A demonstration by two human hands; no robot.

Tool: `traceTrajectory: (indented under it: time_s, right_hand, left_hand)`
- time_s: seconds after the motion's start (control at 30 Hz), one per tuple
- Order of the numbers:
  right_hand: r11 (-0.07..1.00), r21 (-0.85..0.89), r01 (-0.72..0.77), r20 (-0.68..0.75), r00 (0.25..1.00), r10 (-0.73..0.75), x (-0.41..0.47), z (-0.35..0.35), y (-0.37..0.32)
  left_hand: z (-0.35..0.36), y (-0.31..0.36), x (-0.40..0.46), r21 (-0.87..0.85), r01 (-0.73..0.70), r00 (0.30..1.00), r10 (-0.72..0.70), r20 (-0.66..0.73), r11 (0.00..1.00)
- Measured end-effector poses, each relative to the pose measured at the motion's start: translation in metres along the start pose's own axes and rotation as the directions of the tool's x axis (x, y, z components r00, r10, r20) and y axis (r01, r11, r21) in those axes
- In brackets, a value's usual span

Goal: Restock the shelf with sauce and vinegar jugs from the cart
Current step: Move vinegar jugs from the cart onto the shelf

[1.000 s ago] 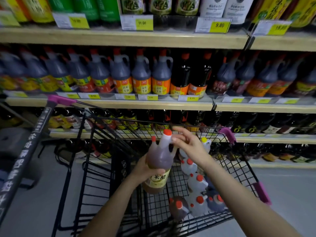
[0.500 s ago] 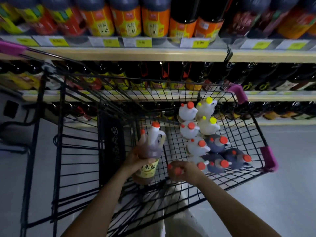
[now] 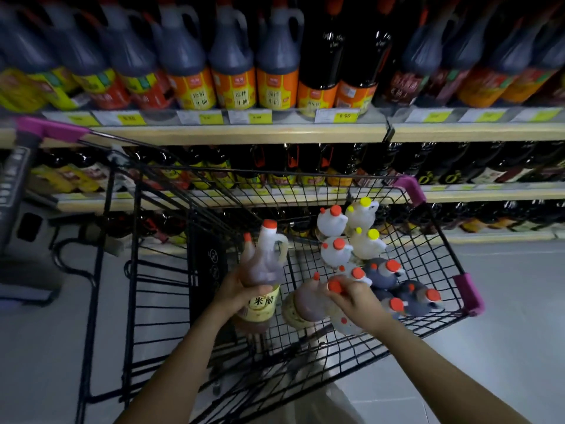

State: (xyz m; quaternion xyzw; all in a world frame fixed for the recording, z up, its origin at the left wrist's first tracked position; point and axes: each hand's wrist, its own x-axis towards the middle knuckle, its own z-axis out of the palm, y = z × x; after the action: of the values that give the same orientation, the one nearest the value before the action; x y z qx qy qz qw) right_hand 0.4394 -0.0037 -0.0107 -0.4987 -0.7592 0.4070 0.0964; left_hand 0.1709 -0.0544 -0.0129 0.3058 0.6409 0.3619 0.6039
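My left hand (image 3: 237, 293) grips an amber vinegar jug (image 3: 263, 270) with an orange cap and yellow label, upright over the black wire cart (image 3: 440, 237). My right hand (image 3: 356, 301) holds a second amber jug (image 3: 305, 301) by its neck and handle, tilted, just above the cart's floor. Further jugs lie in the cart: clear ones with orange caps (image 3: 333, 221), clear ones with yellow caps (image 3: 363, 214), and dark ones with orange caps (image 3: 385, 272). The shelf (image 3: 244, 133) ahead holds rows of dark sauce jugs (image 3: 232, 71).
The cart has purple corner guards (image 3: 467, 295) and a purple handle (image 3: 46, 130) at upper left. Lower shelves (image 3: 305, 194) behind the cart hold dark bottles. Grey floor (image 3: 504, 347) lies to the right. A dark grey stand (image 3: 27, 234) sits at the left.
My right hand left the held jug's cap, dropped into the cart and took hold of a second amber jug, which now rises. The view tilted down, then slightly up.
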Motion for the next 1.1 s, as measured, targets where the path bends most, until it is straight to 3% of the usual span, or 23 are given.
traceTrajectory:
  time_s: [0.2, 0.37, 0.47, 0.57, 0.67, 0.83, 1.0, 1.1]
  right_hand:
    - [0.974, 0.192, 0.117, -0.397, 0.917, -0.032, -0.018, -0.067, -0.062]
    - [0.819, 0.537, 0.203, -0.611, 0.763, 0.212, -0.028, -0.116, -0.091]
    - [0.628, 0.728, 0.276, -0.607, 0.685, 0.403, -0.034, -0.142, -0.093]
    - [0.465, 0.833, 0.299, -0.524, 0.693, 0.495, -0.046, -0.164, -0.079]
    - [0.479, 0.831, 0.283, -0.514, 0.721, 0.465, -0.071, -0.181, -0.056]
    - [0.476, 0.835, 0.276, -0.519, 0.683, 0.514, -0.119, -0.216, 0.003]
    - [0.552, 0.792, 0.259, -0.546, 0.705, 0.453, -0.172, -0.270, 0.071]
    - [0.577, 0.781, 0.238, -0.559, 0.678, 0.477, -0.201, -0.301, 0.112]
  left_hand:
    - [0.002, 0.069, -0.021, 0.056, -0.145, 0.989, 0.143, 0.039, 0.988]
    - [0.027, 0.115, -0.029, 0.091, -0.281, 0.955, 0.268, 0.127, 0.955]
    - [0.055, 0.132, -0.035, 0.084, -0.332, 0.933, 0.314, 0.178, 0.940]
    - [0.087, 0.141, -0.042, 0.089, -0.351, 0.921, 0.326, 0.211, 0.932]
    - [0.127, 0.142, -0.047, 0.079, -0.366, 0.910, 0.339, 0.238, 0.927]
    - [0.214, 0.132, -0.046, 0.080, -0.353, 0.905, 0.318, 0.284, 0.932]
    - [0.318, 0.119, -0.048, 0.085, -0.305, 0.924, 0.273, 0.269, 0.949]
    - [0.377, 0.117, -0.052, 0.072, -0.303, 0.919, 0.272, 0.284, 0.950]
